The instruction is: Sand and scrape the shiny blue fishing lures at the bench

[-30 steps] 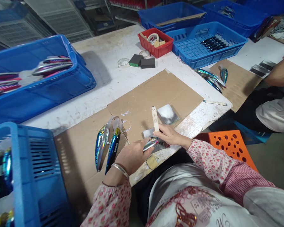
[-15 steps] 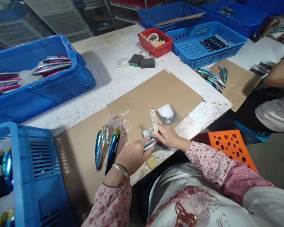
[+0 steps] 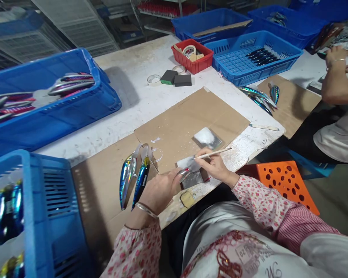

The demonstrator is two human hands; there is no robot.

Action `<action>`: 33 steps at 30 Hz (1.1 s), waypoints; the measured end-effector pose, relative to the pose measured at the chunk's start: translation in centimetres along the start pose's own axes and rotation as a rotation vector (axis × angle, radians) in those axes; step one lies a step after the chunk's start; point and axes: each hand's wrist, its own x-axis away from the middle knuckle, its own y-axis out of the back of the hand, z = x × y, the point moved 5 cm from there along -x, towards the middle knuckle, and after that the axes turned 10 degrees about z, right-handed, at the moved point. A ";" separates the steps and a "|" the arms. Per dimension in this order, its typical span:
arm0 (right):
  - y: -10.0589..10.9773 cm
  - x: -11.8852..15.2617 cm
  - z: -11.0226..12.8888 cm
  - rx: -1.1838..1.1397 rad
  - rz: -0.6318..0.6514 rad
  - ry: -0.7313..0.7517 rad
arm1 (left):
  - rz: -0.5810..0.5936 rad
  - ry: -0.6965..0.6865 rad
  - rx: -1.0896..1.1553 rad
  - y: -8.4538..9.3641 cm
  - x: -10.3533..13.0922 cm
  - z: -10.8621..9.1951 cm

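On the left, 2 blue lures [image 3: 141,179] lie side by side on the cardboard [image 3: 174,116], just beside the left hand [image 3: 159,189], whose fingers are closed on 1 smaller lure [image 3: 183,172] above a grey pad [image 3: 193,181], its long axis running rightward toward the right hand [image 3: 211,166]. That hand pinches 1 pale stick-like tool [image 3: 217,153], its tip pointing left, near the small lure's clear lip; beyond lies 1 white-dusted block [image 3: 205,137].
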 end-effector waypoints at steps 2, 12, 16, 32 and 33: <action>-0.2 0.1 0.3 0.051 0.051 0.035 | 0.043 -0.015 0.063 0.0 -0.4 0.5; -1.5 0.6 1.1 0.265 0.086 0.290 | 0.034 -0.144 0.266 0.1 -1.8 1.6; -1.2 0.7 1.1 0.264 0.038 0.332 | 0.038 -0.125 0.337 -0.1 -1.8 2.0; 5.1 3.6 -3.1 0.069 -0.135 -0.167 | 0.066 -0.172 1.523 -6.3 2.0 1.6; 4.6 3.4 -2.9 0.054 -0.119 -0.162 | 0.060 -0.206 1.517 -6.3 2.2 1.6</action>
